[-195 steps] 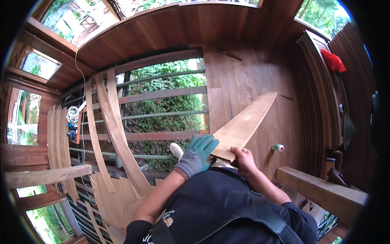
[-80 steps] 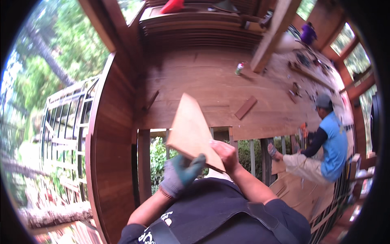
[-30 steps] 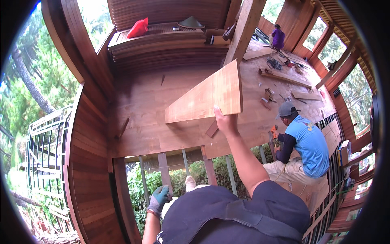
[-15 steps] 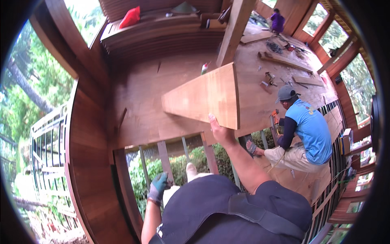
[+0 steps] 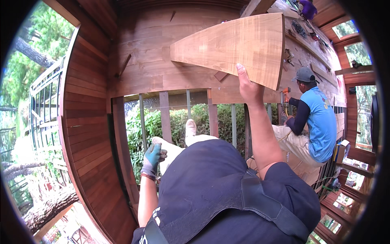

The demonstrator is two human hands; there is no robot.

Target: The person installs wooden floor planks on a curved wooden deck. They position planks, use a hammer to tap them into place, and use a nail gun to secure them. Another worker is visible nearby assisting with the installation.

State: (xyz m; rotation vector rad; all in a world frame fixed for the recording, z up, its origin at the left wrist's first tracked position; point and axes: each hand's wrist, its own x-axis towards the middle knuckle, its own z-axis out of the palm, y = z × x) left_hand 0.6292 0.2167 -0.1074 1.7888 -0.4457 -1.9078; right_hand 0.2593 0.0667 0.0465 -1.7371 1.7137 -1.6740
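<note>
My bare right hand (image 5: 248,85) is closed on the wide end of a tapered pale wooden board (image 5: 227,44), its thumb lying on the face, and holds it out over the wooden floor (image 5: 142,73) at arm's length. My left hand (image 5: 154,156), in a teal-and-grey glove, is curled closed near my left leg, low over the open joists (image 5: 165,118); I cannot make out anything inside it. My feet rest among the joists, with greenery showing below.
A co-worker in blue (image 5: 315,126) sits at my right with an orange tool (image 5: 286,94). Farther back are a person in purple (image 5: 307,9), scattered tools and planks (image 5: 306,46) and a post (image 5: 258,7). A panelled wall (image 5: 87,134) borders my left, with branches beyond.
From half a second ago, my right hand has raised the board up and to the right in view. Earlier both hands held it; my left hand now sits apart from it.
</note>
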